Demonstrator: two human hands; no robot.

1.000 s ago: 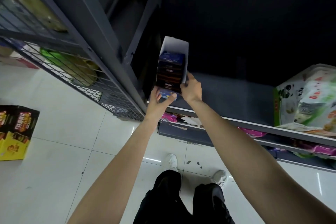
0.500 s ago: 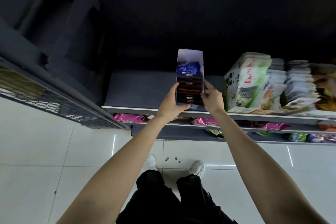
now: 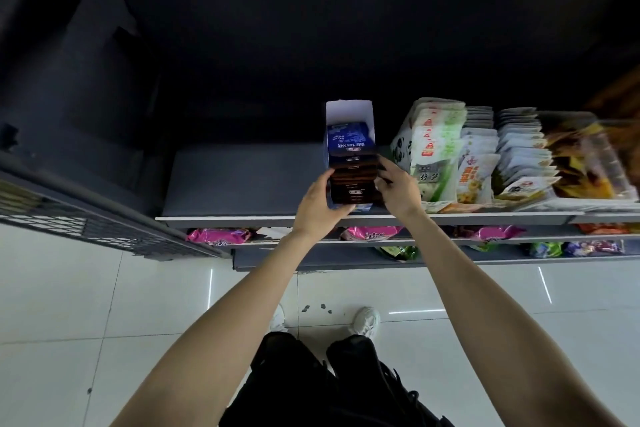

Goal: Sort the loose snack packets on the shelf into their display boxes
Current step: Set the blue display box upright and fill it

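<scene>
Left hand (image 3: 317,205) and right hand (image 3: 394,187) grip the display box (image 3: 349,121) — blue packets (image 3: 349,142), print unreadable; panda box (image 3: 403,152) at three o'clock.

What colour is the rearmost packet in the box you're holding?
Blue with white print, on the rearmost packet in the white display box; seen in the head view.
</scene>
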